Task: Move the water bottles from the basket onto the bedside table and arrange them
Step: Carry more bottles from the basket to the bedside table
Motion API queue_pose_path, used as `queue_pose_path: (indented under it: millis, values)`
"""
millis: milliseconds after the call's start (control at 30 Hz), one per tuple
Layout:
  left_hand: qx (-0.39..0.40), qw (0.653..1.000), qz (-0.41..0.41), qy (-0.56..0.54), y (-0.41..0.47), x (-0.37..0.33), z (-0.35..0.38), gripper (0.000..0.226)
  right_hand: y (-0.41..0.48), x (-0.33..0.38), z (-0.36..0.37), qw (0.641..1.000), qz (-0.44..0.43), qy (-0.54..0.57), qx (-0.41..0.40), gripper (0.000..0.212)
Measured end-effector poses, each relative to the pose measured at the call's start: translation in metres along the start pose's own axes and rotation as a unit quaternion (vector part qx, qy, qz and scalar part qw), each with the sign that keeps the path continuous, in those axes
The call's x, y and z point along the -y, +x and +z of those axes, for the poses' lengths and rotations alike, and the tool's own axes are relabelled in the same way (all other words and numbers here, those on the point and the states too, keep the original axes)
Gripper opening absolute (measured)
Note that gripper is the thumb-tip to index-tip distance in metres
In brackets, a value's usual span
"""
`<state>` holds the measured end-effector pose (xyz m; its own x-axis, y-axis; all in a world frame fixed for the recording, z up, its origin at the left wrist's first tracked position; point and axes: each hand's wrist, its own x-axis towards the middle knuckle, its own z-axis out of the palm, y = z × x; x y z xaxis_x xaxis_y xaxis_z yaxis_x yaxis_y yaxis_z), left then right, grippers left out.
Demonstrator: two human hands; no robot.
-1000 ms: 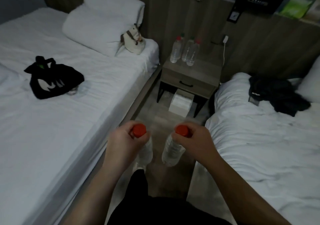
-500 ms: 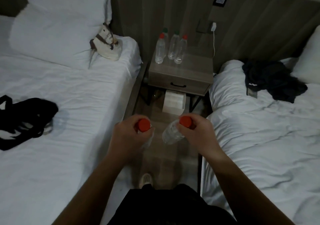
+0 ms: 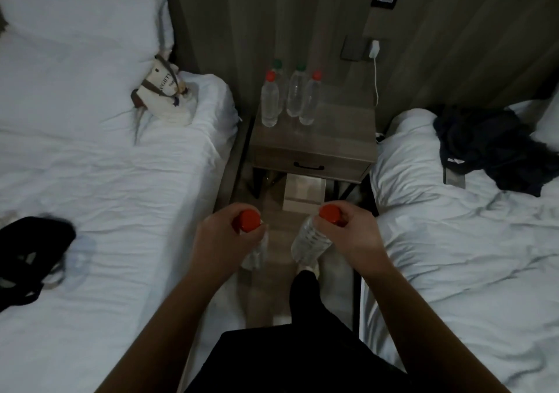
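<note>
Between the left bed (image 3: 106, 196) and the right bed (image 3: 453, 256), both soft and white with wrinkly sheets, a person holds two clear plastic bottles. The left hand (image 3: 217, 235) has its fingers curled round the neck of the left bottle (image 3: 255, 253), just under its round red cap. The right hand (image 3: 351, 235) grips the right bottle (image 3: 310, 241) the same way. That bottle tilts, and its bumpy body leans toward the middle. Both bottles hang over the floor (image 3: 279, 235), well short of the bedside table (image 3: 317, 141), a boxy brown one with a black drawer handle. At its back left, four more bottles (image 3: 296, 96) stand close together, two with red caps and two with green. A floppy black bag (image 3: 30, 253) lies on the left bed. Half a second ago the table sat a little higher in the view and the two red caps were closer together. Both arms reach forward, with the backs of the hands up.
</note>
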<state>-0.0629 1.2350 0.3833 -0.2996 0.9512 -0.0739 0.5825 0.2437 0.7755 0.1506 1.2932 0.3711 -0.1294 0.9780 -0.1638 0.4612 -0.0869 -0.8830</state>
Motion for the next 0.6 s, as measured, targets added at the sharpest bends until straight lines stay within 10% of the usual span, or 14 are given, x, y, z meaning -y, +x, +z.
queue_pose_path:
  millis: [600]
  values:
    - [-0.062, 0.993, -0.097, -0.037, 0.203, -0.056, 0.083, 0.023, 0.253, -0.008, -0.073, 0.995, 0.007, -0.074, 0.07, 0.026]
